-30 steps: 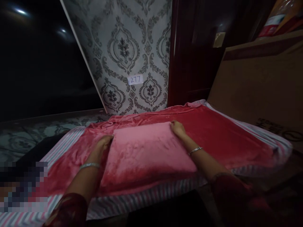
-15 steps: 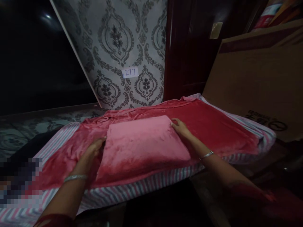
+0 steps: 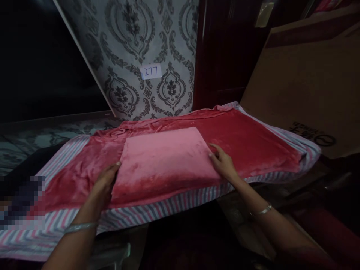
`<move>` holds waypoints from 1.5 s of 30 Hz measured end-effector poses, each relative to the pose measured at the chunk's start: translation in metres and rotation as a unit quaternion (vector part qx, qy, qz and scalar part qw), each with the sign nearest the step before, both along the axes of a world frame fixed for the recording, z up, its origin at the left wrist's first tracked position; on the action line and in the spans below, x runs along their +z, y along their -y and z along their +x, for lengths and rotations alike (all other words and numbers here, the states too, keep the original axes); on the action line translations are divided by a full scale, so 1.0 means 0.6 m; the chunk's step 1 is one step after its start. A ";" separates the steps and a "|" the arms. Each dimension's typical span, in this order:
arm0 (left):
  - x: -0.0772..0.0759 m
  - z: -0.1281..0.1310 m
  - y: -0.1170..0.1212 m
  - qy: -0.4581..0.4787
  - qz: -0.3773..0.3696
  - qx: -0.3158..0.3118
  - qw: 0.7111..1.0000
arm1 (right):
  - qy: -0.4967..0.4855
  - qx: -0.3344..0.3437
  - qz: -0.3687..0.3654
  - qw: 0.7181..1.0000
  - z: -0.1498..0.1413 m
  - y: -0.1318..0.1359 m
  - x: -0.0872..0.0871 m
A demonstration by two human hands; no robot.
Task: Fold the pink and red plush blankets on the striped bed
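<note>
A plump pink plush cushion (image 3: 160, 161) lies flat on a rumpled red plush blanket (image 3: 247, 142). I cannot tell whether it is a true cushion or a folded plush cloth. My left hand (image 3: 105, 183) rests along its left edge, thumb uppermost, the other fingers partly hidden in shadow. At the right edge, my right hand (image 3: 222, 161) touches the side with its thumb and stretched fingers, which are apart. Neither hand is wrapped round the cushion.
Beneath the blanket, a striped sheet (image 3: 168, 206) hangs over the front edge. A large cardboard box (image 3: 303, 86) stands at the right. Behind are a patterned wall with a paper label (image 3: 151, 71), a dark red door (image 3: 219, 56) and a dark screen (image 3: 42, 63) at left.
My right hand has slid from the cushion's far right corner toward me along its right edge. My left hand stays beside the left edge. The view has tilted down slightly.
</note>
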State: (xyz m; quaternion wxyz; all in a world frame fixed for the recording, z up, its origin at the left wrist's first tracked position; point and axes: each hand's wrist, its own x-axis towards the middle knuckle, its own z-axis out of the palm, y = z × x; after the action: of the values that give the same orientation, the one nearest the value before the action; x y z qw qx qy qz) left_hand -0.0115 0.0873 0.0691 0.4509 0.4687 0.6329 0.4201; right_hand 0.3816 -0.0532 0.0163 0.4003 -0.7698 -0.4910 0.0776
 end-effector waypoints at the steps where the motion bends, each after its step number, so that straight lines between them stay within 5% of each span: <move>1: 0.000 -0.005 0.014 0.023 -0.015 -0.008 1.000 | 0.003 0.006 0.009 1.000 -0.004 0.013 -0.002; 3: -0.007 -0.014 0.042 0.019 -0.033 -0.032 0.999 | 0.014 0.019 0.036 0.999 -0.016 0.036 -0.013; 6: -0.030 -0.023 0.073 -0.066 0.035 -0.038 0.996 | 0.045 0.034 0.073 0.996 -0.028 0.050 -0.043; 9: -0.061 -0.033 0.081 -0.165 0.129 -0.022 0.978 | 0.079 0.059 0.126 0.987 -0.022 0.046 -0.078; 12: -0.076 -0.050 0.074 -0.226 0.133 -0.059 0.963 | 0.104 0.083 0.160 0.978 -0.001 0.045 -0.092; 15: -0.059 -0.056 0.066 -0.281 0.128 -0.070 0.948 | 0.153 0.069 0.142 0.976 0.007 0.046 -0.065; 18: -0.021 -0.021 0.068 -0.358 0.243 -0.062 0.900 | 0.231 0.073 0.135 0.961 -0.023 0.027 -0.007; 21: 0.002 0.045 0.075 -0.421 0.351 -0.184 0.816 | 0.303 0.150 0.116 0.934 -0.074 -0.011 0.035; 24: -0.015 0.093 0.078 -0.498 0.304 -0.264 0.768 | 0.348 0.199 0.034 0.915 -0.104 -0.045 0.027; 31: -0.085 0.086 0.073 -0.552 0.223 -0.267 0.758 | 0.329 0.213 -0.062 0.918 -0.090 -0.058 -0.038; 34: -0.071 0.081 0.070 -0.554 0.204 -0.278 0.758 | 0.313 0.231 -0.100 0.916 -0.085 -0.058 -0.015; 37: -0.027 0.095 0.065 -0.550 0.197 -0.302 0.753 | 0.290 0.278 -0.144 0.904 -0.080 -0.082 0.032; 41: 0.029 0.145 0.064 -0.519 0.291 -0.340 0.729 | 0.233 0.345 -0.070 0.907 -0.094 -0.155 0.078; 45: -0.001 0.174 0.078 -0.527 0.319 -0.360 0.700 | 0.276 0.447 -0.025 0.851 -0.125 -0.210 0.060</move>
State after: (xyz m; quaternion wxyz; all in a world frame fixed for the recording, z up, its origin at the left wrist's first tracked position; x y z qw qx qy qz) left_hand 0.0930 0.0403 0.0684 -0.0164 0.9215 0.3784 0.0866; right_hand 0.3066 0.0730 0.0525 0.1515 -0.4669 -0.8701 0.0449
